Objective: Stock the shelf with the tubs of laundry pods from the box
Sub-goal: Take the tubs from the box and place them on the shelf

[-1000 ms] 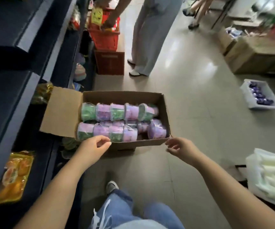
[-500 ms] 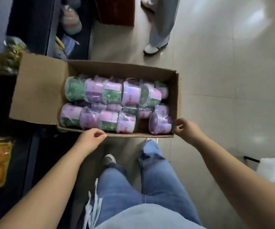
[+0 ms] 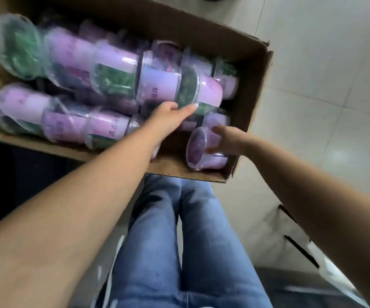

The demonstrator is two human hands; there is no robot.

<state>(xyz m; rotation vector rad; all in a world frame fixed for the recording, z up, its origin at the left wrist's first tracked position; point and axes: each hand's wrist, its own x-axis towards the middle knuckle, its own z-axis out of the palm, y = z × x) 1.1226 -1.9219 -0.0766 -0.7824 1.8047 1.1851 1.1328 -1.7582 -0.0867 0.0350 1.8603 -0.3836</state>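
An open cardboard box [image 3: 255, 70] on the floor holds several clear tubs of laundry pods lying on their sides, with pink labels and green or purple pods inside. My left hand [image 3: 170, 116] reaches into the box with its fingers stretched out, touching the underside of a pink-and-green tub [image 3: 204, 92] in the upper row. My right hand [image 3: 224, 141] curls round a purple-pod tub [image 3: 199, 150] at the box's near right corner. The frame is motion-blurred.
The box stands on a pale tiled floor [image 3: 326, 63]. My legs in blue jeans [image 3: 179, 241] are right in front of it. A dark shelf unit [image 3: 6, 174] lies at the left, and a dark-edged white object [image 3: 301, 245] at the lower right.
Both hands went from the box's near edge into the box. The left hand now touches an upper-row tub and the right grips the corner tub. The camera dropped closer.
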